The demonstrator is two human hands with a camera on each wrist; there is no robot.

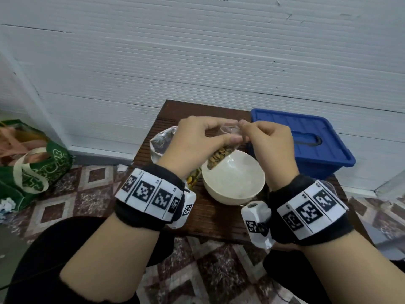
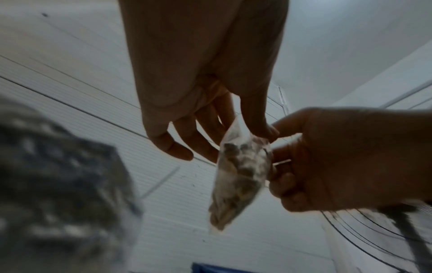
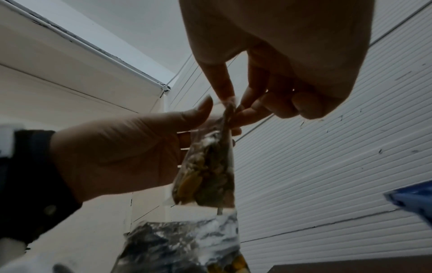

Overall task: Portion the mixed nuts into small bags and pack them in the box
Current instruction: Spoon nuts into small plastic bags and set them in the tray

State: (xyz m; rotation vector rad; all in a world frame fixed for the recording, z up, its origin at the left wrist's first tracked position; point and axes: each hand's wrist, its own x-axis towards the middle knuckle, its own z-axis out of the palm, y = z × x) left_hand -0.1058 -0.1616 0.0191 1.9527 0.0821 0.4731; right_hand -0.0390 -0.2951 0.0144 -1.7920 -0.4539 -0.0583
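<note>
A small clear bag (image 1: 221, 153) (image 2: 238, 177) (image 3: 208, 171) half full of mixed nuts hangs above a white bowl (image 1: 234, 181). My left hand (image 1: 203, 139) (image 2: 264, 132) (image 3: 131, 155) pinches its top edge between thumb and fingers. My right hand (image 1: 263, 137) (image 3: 233, 109) (image 2: 327, 166) pinches the same top edge from the right side. A large clear bag of mixed nuts (image 1: 162, 142) (image 3: 187, 247) lies on the table behind my left wrist. The blue box (image 1: 306, 141) with its lid on stands at the right.
The small dark wooden table (image 1: 214, 216) stands against a white ribbed wall (image 1: 197, 62). A green shopping bag (image 1: 32, 163) sits on the patterned floor at the left. My knees are close under the table's near edge.
</note>
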